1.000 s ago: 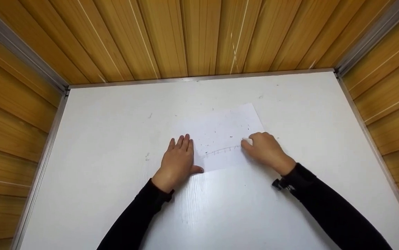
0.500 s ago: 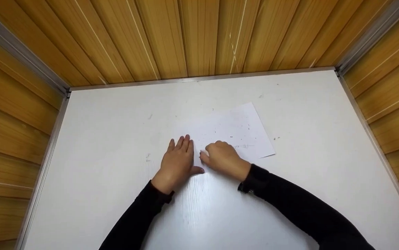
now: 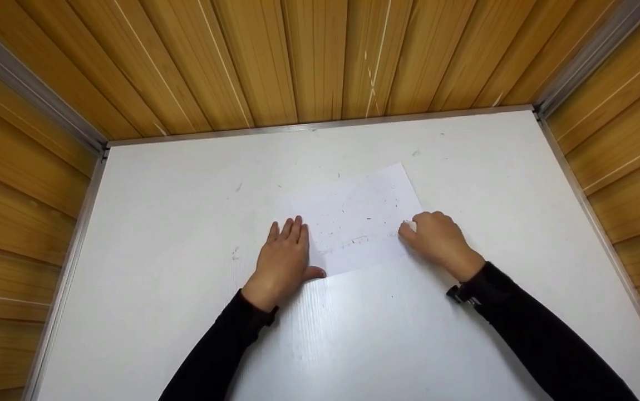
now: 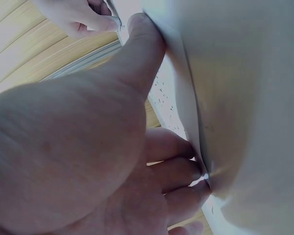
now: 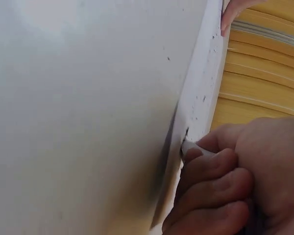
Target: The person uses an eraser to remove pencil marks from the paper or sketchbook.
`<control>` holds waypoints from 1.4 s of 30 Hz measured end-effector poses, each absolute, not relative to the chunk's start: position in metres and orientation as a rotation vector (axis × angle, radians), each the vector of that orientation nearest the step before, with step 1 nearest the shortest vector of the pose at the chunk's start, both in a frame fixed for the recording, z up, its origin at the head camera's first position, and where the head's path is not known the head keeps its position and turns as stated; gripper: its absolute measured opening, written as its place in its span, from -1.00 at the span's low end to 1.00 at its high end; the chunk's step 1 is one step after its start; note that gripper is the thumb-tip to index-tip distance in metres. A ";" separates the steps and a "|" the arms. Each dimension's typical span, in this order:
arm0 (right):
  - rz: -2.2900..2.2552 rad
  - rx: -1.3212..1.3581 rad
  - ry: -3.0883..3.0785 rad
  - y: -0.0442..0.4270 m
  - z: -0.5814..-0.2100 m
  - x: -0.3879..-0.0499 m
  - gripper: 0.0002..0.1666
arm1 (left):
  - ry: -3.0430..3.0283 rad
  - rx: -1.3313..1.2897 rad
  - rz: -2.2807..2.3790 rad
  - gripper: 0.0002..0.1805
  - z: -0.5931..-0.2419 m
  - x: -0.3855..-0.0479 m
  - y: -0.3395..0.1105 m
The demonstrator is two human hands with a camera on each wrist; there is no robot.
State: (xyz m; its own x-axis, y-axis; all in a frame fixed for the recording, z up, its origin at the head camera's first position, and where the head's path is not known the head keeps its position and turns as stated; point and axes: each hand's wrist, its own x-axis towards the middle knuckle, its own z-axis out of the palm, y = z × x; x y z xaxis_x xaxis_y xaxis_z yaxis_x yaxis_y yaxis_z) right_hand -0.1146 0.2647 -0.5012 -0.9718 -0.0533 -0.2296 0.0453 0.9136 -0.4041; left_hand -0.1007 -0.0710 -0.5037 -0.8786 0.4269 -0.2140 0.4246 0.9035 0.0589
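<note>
A white sheet of paper [image 3: 362,195] lies on the white table, with a faint, broken pencil line and dark crumbs on it. My left hand [image 3: 282,262] presses flat on the paper's left end, fingers extended and thumb at the lower edge. At the right end of the line, my right hand [image 3: 439,242] pinches a small white eraser [image 3: 412,225], its tip against the paper. The right wrist view shows the eraser [image 5: 198,148] between thumb and curled fingers, dark bits beside its tip. The left wrist view has my left hand [image 4: 108,132] with its fingertips at the paper.
The white table [image 3: 158,223] carries scattered dark crumbs and smudges around the paper. Wood-patterned panels [image 3: 320,61] stand at the back and on both sides, with a metal strip along the table's rear edge.
My right hand swept left along the pencil line to near my left hand, then back to the right end. The line is fainter and more broken. My left hand has stayed in place.
</note>
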 end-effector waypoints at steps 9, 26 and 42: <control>-0.746 -0.168 2.722 0.187 -0.494 -0.107 -0.47 | 2.871 0.668 0.000 0.30 -0.503 -0.100 -0.072; -0.567 -0.321 2.861 0.187 -0.501 -0.123 -0.59 | 2.861 0.654 0.035 0.32 -0.504 -0.102 -0.069; -0.679 -0.170 2.805 0.189 -0.495 -0.109 -0.54 | 2.859 0.670 -0.021 0.31 -0.504 -0.102 -0.071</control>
